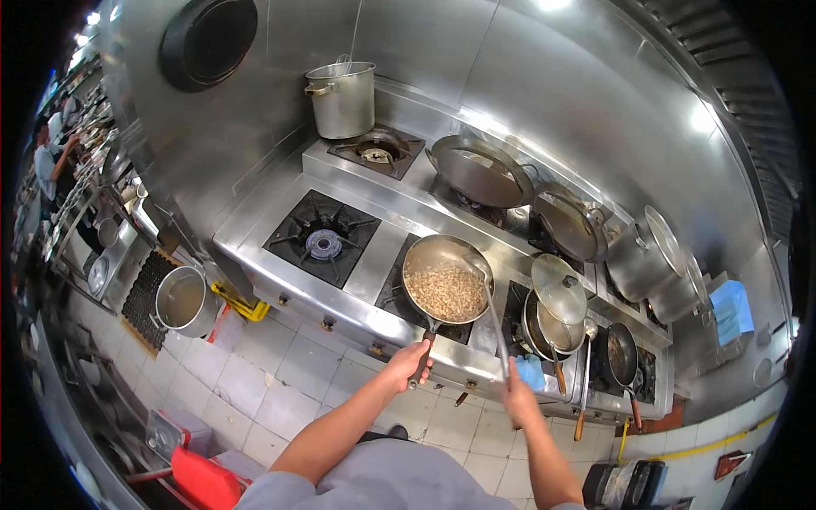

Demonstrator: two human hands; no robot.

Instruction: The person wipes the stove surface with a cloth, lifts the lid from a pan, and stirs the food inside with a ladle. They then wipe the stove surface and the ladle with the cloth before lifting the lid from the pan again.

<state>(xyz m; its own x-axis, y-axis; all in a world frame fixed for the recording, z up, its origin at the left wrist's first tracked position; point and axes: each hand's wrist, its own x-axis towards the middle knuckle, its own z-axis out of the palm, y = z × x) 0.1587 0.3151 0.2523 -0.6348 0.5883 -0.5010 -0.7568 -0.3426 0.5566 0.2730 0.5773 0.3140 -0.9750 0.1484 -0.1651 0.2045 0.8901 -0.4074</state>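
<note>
My left hand [408, 367] is wrapped round the dark handle of a frying pan [415, 299], which sits over a front burner. Light-brown chopped food [450, 293] is spread across the lower right of the pan; I cannot make out its kind. In my closed right hand [522, 401] is the long metal handle of a ladle [495, 327]. Its head reaches into the pan at the right side, partly among the food. Close to the right hand, a blue cloth [529, 371] lies at the stove's front edge.
Left of the pan is a bare burner [324, 244]. A tall pot [342, 106] and a wok [483, 174] stand on the back row. To the right are a glass lid [558, 289], another ladle [585, 374] and a small pan [621, 353]. A bucket-like pot [181, 299] is low on the left.
</note>
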